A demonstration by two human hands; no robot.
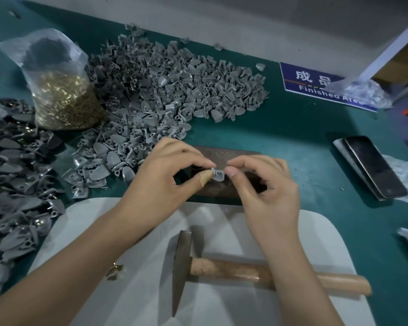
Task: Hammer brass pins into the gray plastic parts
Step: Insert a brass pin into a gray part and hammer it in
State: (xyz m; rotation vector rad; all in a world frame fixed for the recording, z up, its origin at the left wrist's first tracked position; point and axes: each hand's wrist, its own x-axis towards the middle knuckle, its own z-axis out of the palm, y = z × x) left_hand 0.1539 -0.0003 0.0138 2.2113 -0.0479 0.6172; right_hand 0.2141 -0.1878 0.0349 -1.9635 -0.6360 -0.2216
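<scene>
Both hands meet over a dark metal block (224, 158) near the middle of the tabletop (292, 128). Left hand (165, 175): thumb and forefinger pinch a small gray part (217, 175) from its left side; the thumb wears a tan bandage. Other fingers curled loosely under. Right hand (266, 184): thumb and forefinger tips pinched at the part's upper right; whether a pin sits between them is too small to tell. Remaining fingers folded toward the palm. Both forearms come in from the near edge, left from the near left corner, right crossing over the hammer's handle.

Hammer (198, 267) lies on a pale mat (151, 290) at the near edge, untouched. A few brass pins (114, 271) lie loose on the mat's left side. Bag of pins (64, 97) stands toward the far left; big heap of gray parts (170, 90) beside it; darker heap (12, 184) along the left edge. Phone (372, 165) near the right edge.
</scene>
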